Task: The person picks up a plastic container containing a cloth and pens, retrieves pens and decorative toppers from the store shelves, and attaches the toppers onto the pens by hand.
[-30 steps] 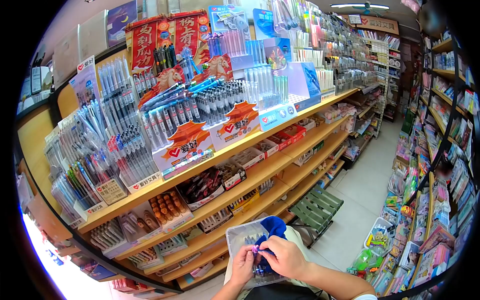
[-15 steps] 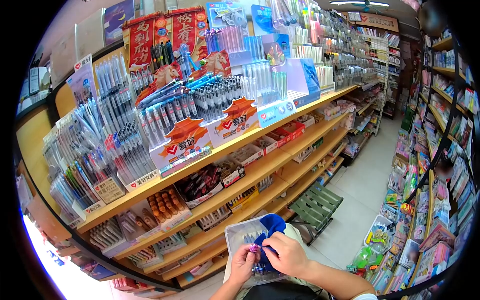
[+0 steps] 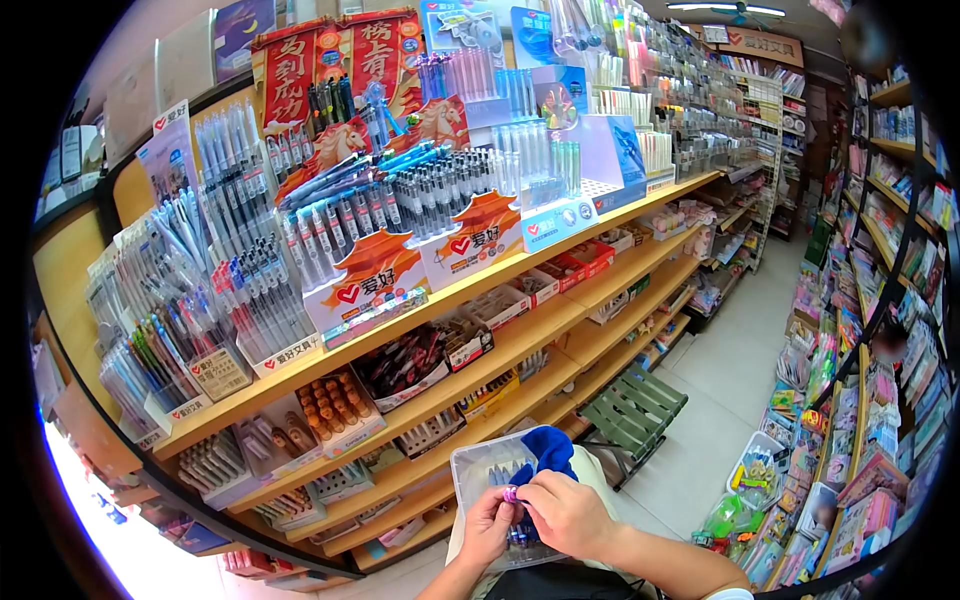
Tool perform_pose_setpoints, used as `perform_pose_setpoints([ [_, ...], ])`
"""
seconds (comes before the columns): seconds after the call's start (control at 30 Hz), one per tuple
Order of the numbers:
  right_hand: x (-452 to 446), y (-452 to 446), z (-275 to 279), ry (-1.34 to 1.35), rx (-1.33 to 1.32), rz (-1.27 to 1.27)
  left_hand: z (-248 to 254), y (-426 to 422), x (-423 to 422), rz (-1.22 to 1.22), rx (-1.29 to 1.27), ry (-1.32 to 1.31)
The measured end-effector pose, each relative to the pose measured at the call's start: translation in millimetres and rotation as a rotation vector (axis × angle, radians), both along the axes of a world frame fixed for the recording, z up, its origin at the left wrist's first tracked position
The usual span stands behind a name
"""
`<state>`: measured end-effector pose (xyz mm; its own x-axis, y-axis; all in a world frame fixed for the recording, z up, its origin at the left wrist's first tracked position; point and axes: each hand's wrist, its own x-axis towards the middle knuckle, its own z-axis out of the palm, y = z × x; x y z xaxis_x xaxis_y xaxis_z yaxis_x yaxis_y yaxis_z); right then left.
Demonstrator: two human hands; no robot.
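Over a clear plastic box (image 3: 466,470) with several pens (image 3: 497,474) lying in it, my two hands are close together. My left hand (image 3: 491,527) pinches a small purple-pink item (image 3: 511,493) between thumb and finger; its exact kind is too small to make out. A dark blue cloth (image 3: 548,444) drapes over the box's far right rim and runs down to my right hand (image 3: 570,512). The right fingers are closed on the cloth's lower part, right beside the purple-pink item. My right hand hides some of the cloth and of the box.
Ahead stands a wooden shelf unit (image 3: 520,287) with pen displays (image 3: 440,185) on top and boxes of stationery below. A green slatted folding stool (image 3: 633,408) is on the tiled floor (image 3: 715,360) to the right. Packed racks (image 3: 880,400) line the aisle's right side.
My right fingers have moved slightly left, up against the purple-pink item. The left hand keeps its pinch, with only a small shift. The camera view has tilted a little.
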<state>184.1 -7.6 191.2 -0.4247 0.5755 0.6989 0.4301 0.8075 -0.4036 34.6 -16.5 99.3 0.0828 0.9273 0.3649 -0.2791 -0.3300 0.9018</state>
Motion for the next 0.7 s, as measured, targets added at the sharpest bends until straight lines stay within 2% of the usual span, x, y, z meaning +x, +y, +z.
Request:
perform_pose_setpoints([
  [0.17,-2.0,1.4,-0.8,0.057,-0.014,-0.013,-0.2,0.2,0.3,-0.002,-0.003,0.004],
  [0.57,0.2,1.4,-6.7,-0.055,-0.028,-0.075,-3.5,-0.3,-2.0,-0.045,-0.049,-0.035],
  [0.7,3.8,1.5,-2.0,0.006,-0.053,-0.088,-2.1,0.8,-3.0,-0.048,-0.089,-0.078],
])
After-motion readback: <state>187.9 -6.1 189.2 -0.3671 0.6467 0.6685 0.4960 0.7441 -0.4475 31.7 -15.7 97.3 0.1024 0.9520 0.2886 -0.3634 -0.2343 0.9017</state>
